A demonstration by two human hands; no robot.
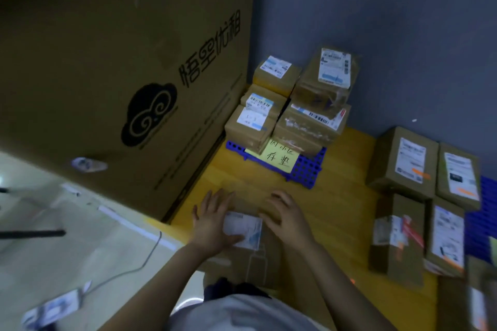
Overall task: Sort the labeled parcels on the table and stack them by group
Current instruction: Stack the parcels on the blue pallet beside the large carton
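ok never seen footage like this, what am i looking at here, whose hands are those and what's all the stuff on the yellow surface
There is no machine here. A person wears a camera on the head, so this single picture looks forward and down at their own arms. The left hand and right hand lie flat on a brown parcel with a white label, pressing it rather than gripping it. It lies on a yellow table. Farther back, a stack of labeled parcels stands on a blue grid mat with a yellow handwritten note. More parcels lie to the right. The big cardboard box stands on the left. The picture is blurred, so the labels cannot be read.
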